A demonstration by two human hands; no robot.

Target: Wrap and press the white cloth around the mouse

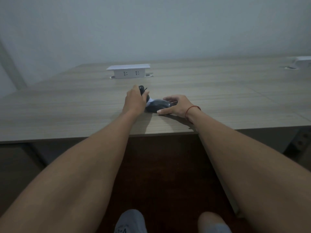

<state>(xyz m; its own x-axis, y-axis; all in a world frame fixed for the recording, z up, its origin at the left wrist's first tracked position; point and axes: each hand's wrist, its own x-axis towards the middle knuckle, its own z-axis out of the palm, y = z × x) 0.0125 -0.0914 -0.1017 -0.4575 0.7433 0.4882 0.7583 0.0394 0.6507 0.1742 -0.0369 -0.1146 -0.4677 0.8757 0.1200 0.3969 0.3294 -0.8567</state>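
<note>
A dark computer mouse [158, 105] lies on the wooden desk [67, 106] near its front edge. My right hand [176, 105], with a red string round the wrist, holds it with the thumb at the near side and the fingers over the far side. My left hand [135, 100] grips a small black object [142, 89], which looks like a coiled cable, just left of and behind the mouse. Something pale [150, 101] shows between the two hands; I cannot tell what it is.
A white pop-up socket box [128, 71] stands on the desk behind the hands. Another white box [301, 62] sits at the far right. A pale wall rises behind the desk. Dark floor and my knees lie below the front edge.
</note>
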